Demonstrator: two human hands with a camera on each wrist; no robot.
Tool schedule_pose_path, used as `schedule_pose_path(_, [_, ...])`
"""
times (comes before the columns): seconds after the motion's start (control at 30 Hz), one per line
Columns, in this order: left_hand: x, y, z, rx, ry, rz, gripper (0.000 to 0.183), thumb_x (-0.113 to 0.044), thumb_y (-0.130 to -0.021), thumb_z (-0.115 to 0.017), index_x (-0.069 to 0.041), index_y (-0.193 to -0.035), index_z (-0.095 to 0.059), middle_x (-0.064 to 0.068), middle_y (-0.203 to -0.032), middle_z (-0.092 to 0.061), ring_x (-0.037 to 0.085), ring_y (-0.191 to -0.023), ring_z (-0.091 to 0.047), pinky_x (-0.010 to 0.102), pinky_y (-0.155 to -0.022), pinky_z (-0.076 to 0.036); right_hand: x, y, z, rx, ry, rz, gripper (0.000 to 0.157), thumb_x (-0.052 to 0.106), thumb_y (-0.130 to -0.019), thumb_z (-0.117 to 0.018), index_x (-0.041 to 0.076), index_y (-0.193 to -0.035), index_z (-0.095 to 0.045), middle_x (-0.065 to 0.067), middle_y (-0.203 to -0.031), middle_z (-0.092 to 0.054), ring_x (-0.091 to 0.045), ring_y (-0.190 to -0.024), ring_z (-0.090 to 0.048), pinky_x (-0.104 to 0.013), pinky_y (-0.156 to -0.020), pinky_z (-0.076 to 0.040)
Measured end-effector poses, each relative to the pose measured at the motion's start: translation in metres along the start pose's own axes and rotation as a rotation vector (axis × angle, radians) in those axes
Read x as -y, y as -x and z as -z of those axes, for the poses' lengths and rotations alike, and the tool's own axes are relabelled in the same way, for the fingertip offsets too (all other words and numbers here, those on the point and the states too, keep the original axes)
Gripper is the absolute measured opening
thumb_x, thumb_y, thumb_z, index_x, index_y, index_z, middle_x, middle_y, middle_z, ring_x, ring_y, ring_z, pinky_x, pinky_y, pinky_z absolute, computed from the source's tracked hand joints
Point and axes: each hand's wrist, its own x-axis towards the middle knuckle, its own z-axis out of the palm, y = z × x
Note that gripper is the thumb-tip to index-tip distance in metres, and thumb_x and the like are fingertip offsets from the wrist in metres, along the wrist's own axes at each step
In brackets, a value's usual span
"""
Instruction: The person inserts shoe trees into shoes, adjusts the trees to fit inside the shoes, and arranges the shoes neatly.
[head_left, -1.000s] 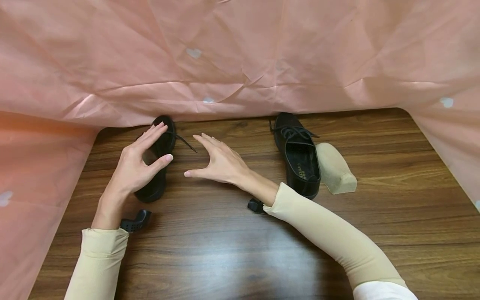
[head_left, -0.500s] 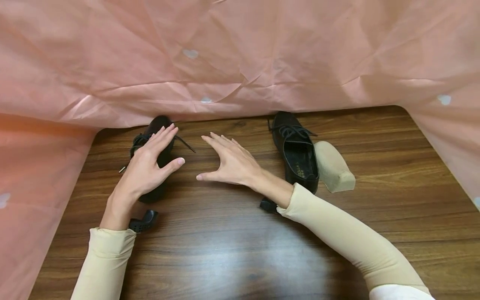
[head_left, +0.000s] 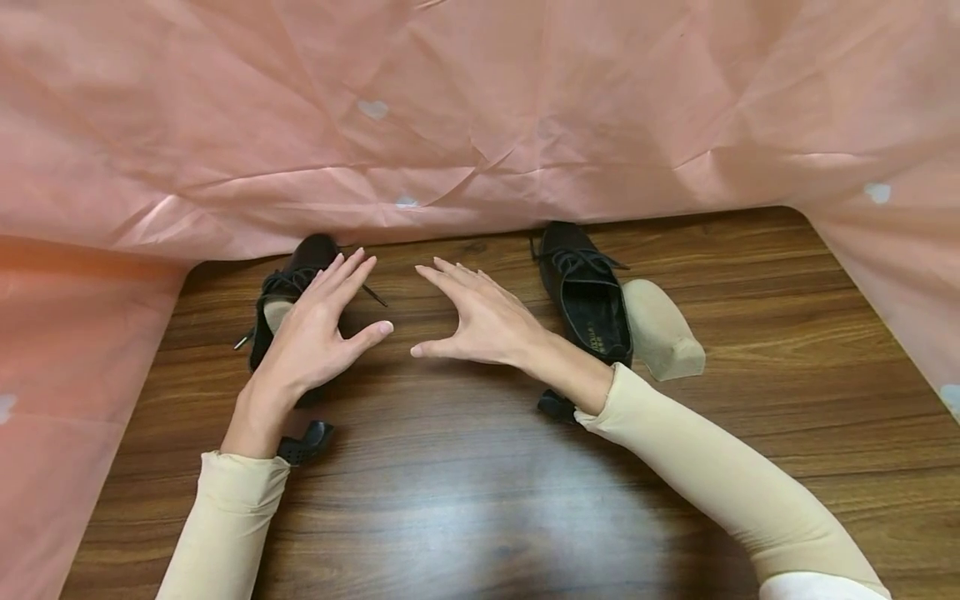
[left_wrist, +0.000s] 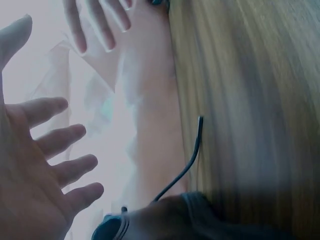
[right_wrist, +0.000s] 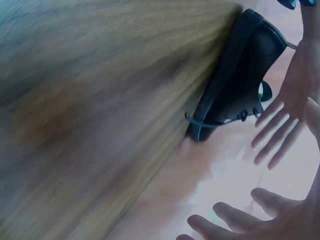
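Observation:
On the left stands a black lace-up shoe (head_left: pixel 313 254), with something beige (head_left: pixel 276 315) in its opening. My left hand (head_left: pixel 315 337) hovers in front of this shoe and hides much of it; its fingers are straight and the thumb is spread. Empty as well, my right hand (head_left: pixel 483 321) is held over the table between the shoes, fingers extended, palm towards the left. Another black shoe (head_left: pixel 577 250) lies to the right, its laces tied and its insole showing. Against its right side rests a beige shoe insert (head_left: pixel 663 329). The right wrist view shows the left shoe (right_wrist: pixel 235 75) from the side.
The brown wood-grain table (head_left: pixel 465 483) ends at a pink cloth (head_left: pixel 465 108) with pale hearts, which hangs behind and at both sides. Black wrist mounts (head_left: pixel 306 442) sit under both wrists. A loose lace end (left_wrist: pixel 192 155) sticks out from the left shoe.
Both hands have drifted right with fingers spread, about the same distance apart. More of the left shoe's opening, laces and beige filling now shows. Both shoes and the loose insert stay put.

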Motion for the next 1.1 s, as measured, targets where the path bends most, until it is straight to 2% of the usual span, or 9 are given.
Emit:
schedule_pose_path(0.3, [-0.006,-0.007,-0.019,0.027,-0.004,0.006,0.083,-0.055,-0.090,-0.066,-0.020,-0.157,-0.032,-0.001,-0.163,-0.025,0.026,-0.150,-0.018,0.050,-0.120,-0.018,-0.011,0.014,0.011,0.005,-0.009,0.017,0.103,0.070,-0.074,-0.073,0.028,-0.157,-0.030,-0.004,-0.163,-0.024,-0.023,-0.149,-0.021,-0.042,-0.122,-0.012])
schedule_pose_path(0.47, [-0.008,-0.012,-0.027,0.037,0.009,-0.013,0.082,-0.055,-0.090,-0.066,-0.020,-0.157,-0.033,0.004,-0.162,-0.026,0.028,-0.150,-0.018,0.048,-0.122,-0.013,-0.018,0.018,0.018,0.001,-0.036,0.009,0.101,0.067,-0.075,-0.074,0.027,-0.157,-0.031,-0.001,-0.163,-0.023,-0.024,-0.150,-0.020,-0.041,-0.122,-0.012])
schedule_pose_path(0.6, [-0.011,-0.016,-0.029,0.049,0.012,-0.018,0.081,-0.056,-0.090,-0.066,-0.021,-0.156,-0.034,0.006,-0.162,-0.027,0.030,-0.150,-0.017,0.050,-0.122,-0.010,-0.021,0.023,0.023,0.002,-0.058,0.001,0.100,0.068,-0.075,-0.073,0.032,-0.157,-0.030,0.005,-0.164,-0.021,-0.020,-0.150,-0.018,-0.040,-0.122,-0.013])
schedule_pose_path(0.73, [-0.014,-0.018,-0.033,0.050,0.003,-0.017,0.083,-0.058,-0.090,-0.065,-0.024,-0.157,-0.031,0.003,-0.163,-0.023,0.028,-0.151,-0.014,0.051,-0.122,-0.010,-0.026,0.027,0.029,-0.022,-0.003,0.043,0.100,0.070,-0.076,-0.072,0.032,-0.157,-0.029,0.004,-0.163,-0.022,-0.021,-0.150,-0.018,-0.043,-0.122,-0.014])
schedule_pose_path(0.87, [-0.019,-0.023,-0.039,0.051,-0.052,-0.027,0.087,-0.065,-0.089,-0.060,-0.026,-0.159,-0.026,0.003,-0.164,-0.019,0.027,-0.152,-0.010,0.049,-0.122,-0.006,-0.034,0.034,0.035,-0.058,0.100,0.087,0.101,0.068,-0.075,-0.073,0.028,-0.157,-0.029,-0.001,-0.163,-0.023,-0.025,-0.150,-0.020,-0.044,-0.122,-0.013])
schedule_pose_path(1.1, [-0.028,-0.033,-0.049,0.048,-0.099,-0.033,0.089,-0.071,-0.088,-0.056,-0.026,-0.159,-0.027,0.009,-0.164,-0.022,0.029,-0.152,-0.009,0.051,-0.122,-0.005,-0.044,0.042,0.040,-0.088,0.190,0.100,0.102,0.068,-0.075,-0.073,0.024,-0.157,-0.032,-0.006,-0.162,-0.027,-0.029,-0.149,-0.023,-0.045,-0.122,-0.012])
